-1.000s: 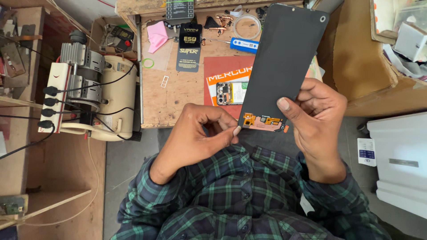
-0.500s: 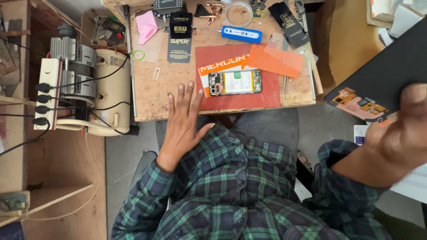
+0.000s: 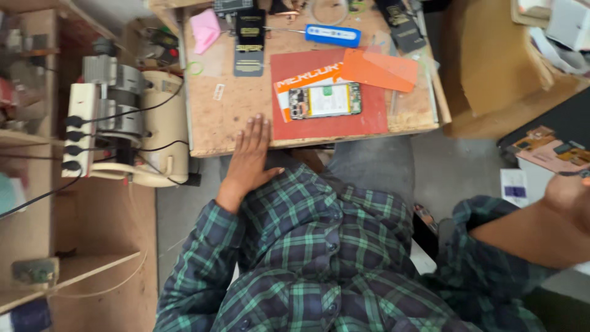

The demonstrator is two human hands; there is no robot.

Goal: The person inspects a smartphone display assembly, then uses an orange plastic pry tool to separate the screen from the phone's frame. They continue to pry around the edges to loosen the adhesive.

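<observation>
Wooden bench — left hand flat, fingers spread; right hand fingers clamp dark panel.

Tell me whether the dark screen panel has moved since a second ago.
Yes. The dark screen panel went from above the wooden table out to its right, held by the right hand.

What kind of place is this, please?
Probably a small phone repair workshop. An opened phone lies on a red mat on a wooden bench, a blue tool is nearby, and the right hand holds a detached phone screen.
</observation>
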